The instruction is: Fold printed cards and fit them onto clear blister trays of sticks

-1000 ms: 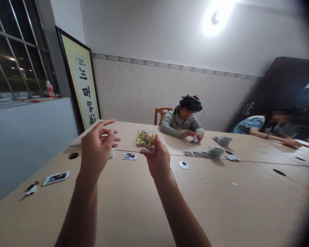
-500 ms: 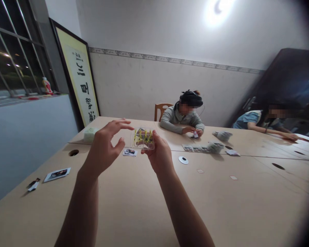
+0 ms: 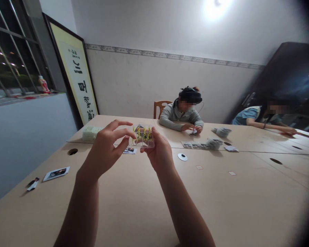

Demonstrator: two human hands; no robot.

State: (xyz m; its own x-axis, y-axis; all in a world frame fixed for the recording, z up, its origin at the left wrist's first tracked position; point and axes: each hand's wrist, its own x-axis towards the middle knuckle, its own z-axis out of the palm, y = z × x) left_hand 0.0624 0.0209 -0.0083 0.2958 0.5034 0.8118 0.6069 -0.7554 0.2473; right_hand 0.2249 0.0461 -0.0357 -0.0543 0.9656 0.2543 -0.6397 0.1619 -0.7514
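Observation:
My right hand (image 3: 159,151) holds up a small clear plastic case (image 3: 144,144) by its right side, thumb in front and fingers behind. Several yellow looped strands (image 3: 146,134) show in or on the case, too small to identify surely. My left hand (image 3: 106,145) is at the case's left edge, fingers apart. Its index fingertip overlaps the case's front; whether it touches the strands I cannot tell. Below and behind the case, small printed photo cards (image 3: 130,151) lie partly hidden on the table (image 3: 134,206).
At left lie a photo packet (image 3: 56,174) and a crumpled scrap (image 3: 33,184). A pale stack (image 3: 90,133) sits beyond my left hand. Across the table, a person (image 3: 181,115) handles a small item near bundled packs (image 3: 214,144). Another person (image 3: 252,118) leans in at right.
My left hand's index finger and thumb have moved right and closer together, now overlapping the clear case's left side. My right hand keeps its hold. The view has shifted slightly.

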